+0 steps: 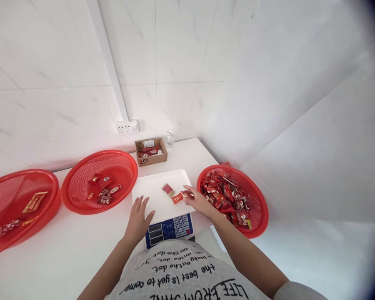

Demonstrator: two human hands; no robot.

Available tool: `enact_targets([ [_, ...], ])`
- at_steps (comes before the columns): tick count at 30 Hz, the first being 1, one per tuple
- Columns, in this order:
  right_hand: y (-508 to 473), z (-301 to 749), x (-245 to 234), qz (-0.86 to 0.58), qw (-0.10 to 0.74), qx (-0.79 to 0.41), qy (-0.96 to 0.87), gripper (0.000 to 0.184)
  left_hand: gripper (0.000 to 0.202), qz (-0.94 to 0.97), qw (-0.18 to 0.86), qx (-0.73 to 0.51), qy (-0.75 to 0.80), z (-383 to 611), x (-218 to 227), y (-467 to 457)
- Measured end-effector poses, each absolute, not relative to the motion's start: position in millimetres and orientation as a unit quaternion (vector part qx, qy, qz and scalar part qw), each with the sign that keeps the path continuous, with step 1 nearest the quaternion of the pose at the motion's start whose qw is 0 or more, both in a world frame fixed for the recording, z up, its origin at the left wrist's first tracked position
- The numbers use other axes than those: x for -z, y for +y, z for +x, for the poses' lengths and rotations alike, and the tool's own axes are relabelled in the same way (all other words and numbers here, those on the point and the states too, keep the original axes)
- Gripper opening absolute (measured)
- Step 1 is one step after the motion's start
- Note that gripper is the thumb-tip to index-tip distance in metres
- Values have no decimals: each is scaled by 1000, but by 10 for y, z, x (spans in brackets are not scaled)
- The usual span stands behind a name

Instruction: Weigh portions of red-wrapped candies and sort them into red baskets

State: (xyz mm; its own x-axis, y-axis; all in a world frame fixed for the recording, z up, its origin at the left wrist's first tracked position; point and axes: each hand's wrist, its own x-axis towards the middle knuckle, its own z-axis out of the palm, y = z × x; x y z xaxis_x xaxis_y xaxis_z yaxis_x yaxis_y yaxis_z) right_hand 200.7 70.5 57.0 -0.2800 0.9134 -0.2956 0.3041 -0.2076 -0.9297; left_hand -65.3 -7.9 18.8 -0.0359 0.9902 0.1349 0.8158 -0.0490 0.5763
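A white scale pan [153,183] sits in front of me above a blue keypad panel [168,230]. Two small packets lie on the pan: a pink and gold one [168,190] and a red one [177,198]. My right hand [195,200] is over the pan's right side, its fingertips pinched on a small dark red packet [186,193] close to the red one. At the pan's left edge rests my left hand [139,218], fingers spread and holding nothing.
To the right, a red basket [264,212] is heaped with red packets. Two more red baskets [129,166] [54,187] on the left hold a few packets each. Behind the pan stand a cardboard box [153,159] of packets and a clear plastic bottle [169,139], near the wall.
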Motion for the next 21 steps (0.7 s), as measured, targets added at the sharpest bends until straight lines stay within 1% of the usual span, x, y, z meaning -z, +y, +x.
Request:
enact_targets([
  [3, 671, 1972, -531, -503, 258, -589, -578, 69, 51, 688, 163, -245, 663, -625, -162, -104],
  [6, 674, 2028, -527, -512, 248, -565, -597, 63, 56, 711, 157, -215, 651, -579, -141, -105],
  [8, 695, 2112, -509, -545, 256, -521, -605, 56, 57, 733, 156, -188, 636, -518, -148, -76],
  [11, 729, 2309, -431, -618, 291, -419, -598, 46, 60, 773, 166, -137, 597, -367, -204, 26],
  [14, 731, 2571, -304, -672, 298, -312, -602, 41, 63, 817, 176, -96, 540, -171, -288, 193],
  [16, 706, 2746, -207, -697, 266, -275, -606, 43, 64, 839, 179, -79, 507, -53, -330, 325],
  [18, 663, 2888, -112, -721, 211, -261, -607, 49, 64, 849, 184, -60, 493, 26, -343, 447],
  [21, 597, 2998, -6, -741, 78, -238, -623, 61, 61, 846, 194, -20, 496, 43, -311, 560],
])
